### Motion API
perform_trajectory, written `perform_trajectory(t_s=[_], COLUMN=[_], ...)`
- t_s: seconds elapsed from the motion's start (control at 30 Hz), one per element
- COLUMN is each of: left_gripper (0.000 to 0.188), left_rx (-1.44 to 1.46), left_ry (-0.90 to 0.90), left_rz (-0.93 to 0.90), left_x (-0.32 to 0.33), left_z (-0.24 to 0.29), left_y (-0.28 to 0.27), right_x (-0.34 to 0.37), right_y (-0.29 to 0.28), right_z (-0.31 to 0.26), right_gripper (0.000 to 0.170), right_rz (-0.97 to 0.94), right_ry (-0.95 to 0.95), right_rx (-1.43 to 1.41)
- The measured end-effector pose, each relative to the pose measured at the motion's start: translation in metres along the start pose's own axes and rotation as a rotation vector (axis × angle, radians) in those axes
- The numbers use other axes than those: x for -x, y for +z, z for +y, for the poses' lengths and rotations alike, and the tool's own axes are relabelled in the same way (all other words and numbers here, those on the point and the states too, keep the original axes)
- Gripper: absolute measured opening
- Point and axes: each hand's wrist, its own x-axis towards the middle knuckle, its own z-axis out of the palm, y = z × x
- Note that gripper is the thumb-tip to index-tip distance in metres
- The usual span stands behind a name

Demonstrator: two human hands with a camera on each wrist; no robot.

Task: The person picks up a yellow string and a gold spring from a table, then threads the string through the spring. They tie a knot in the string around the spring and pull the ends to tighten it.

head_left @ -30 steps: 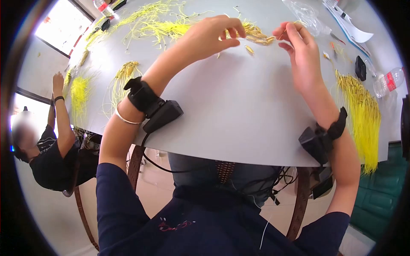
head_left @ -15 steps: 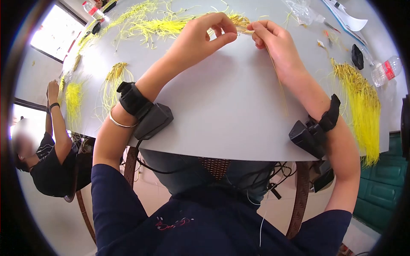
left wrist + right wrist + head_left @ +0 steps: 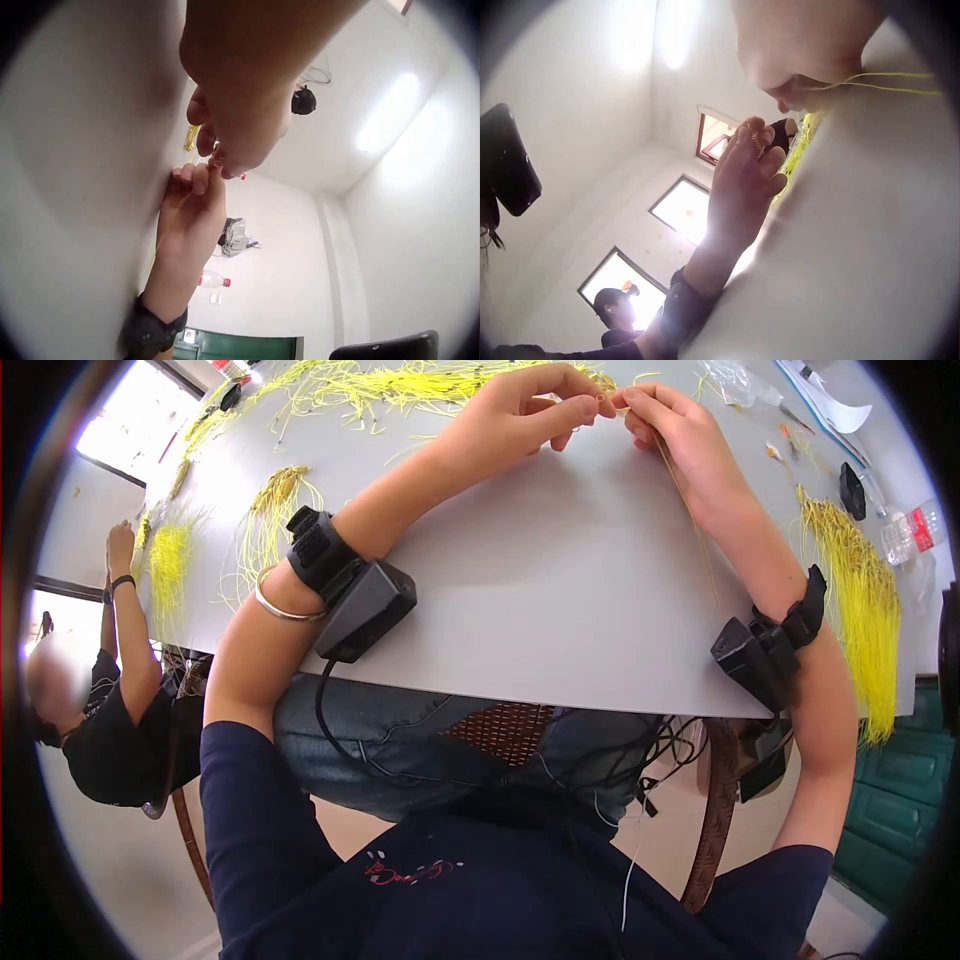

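In the head view my left hand (image 3: 535, 412) and right hand (image 3: 690, 445) meet fingertip to fingertip over the far side of the table. A small gold ribbed piece (image 3: 758, 138) shows between the thumb and finger of the left hand in the right wrist view. My right hand pinches a thin yellow cord (image 3: 690, 515); its ends trail down past the palm toward the table. The left wrist view also shows this cord (image 3: 172, 220) along the right palm. Just beyond the fingertips, partly hidden, lie more gold pieces (image 3: 604, 380).
Yellow cords (image 3: 380, 395) spread across the back of the grey table (image 3: 560, 590). A large yellow-tasselled bundle (image 3: 862, 610) hangs over the right edge; a smaller one (image 3: 275, 500) lies left. A bottle (image 3: 912, 532), black object (image 3: 852, 491) and clear bag (image 3: 735, 382) are at right. Another person (image 3: 110, 710) sits left.
My hands were apart a second ago. The right hand has moved left with the cord trailing from it, and the left thumb and fingers have closed together. Both hands now meet at the fingertips.
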Motion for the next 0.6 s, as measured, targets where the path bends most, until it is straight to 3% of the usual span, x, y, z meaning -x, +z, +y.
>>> perform_trajectory(t_s=[0.23,0.3,0.4,0.5,0.6], left_gripper=[0.028,0.027,0.026,0.027,0.027], left_rx=[0.154,0.133,0.092,0.114,0.063], left_ry=[0.067,0.103,0.019,0.052,-0.031], left_rz=[-0.003,0.033,0.083,0.037,0.008], left_x=[-0.007,-0.01,-0.007,-0.012,-0.016], left_z=[-0.014,-0.012,-0.013,-0.01,-0.014], left_y=[-0.003,-0.005,-0.003,-0.005,-0.006], right_x=[-0.004,-0.006,-0.003,-0.008,-0.007], right_y=[-0.004,-0.007,-0.005,-0.007,-0.008], right_z=[0.004,0.005,0.003,0.007,0.006], right_gripper=[0.023,0.021,0.022,0.023,0.024], right_rz=[-0.048,-0.146,-0.139,-0.183,-0.192], right_ry=[-0.011,0.0,-0.035,-0.084,-0.109], right_rx=[0.072,0.129,0.206,0.316,0.316])
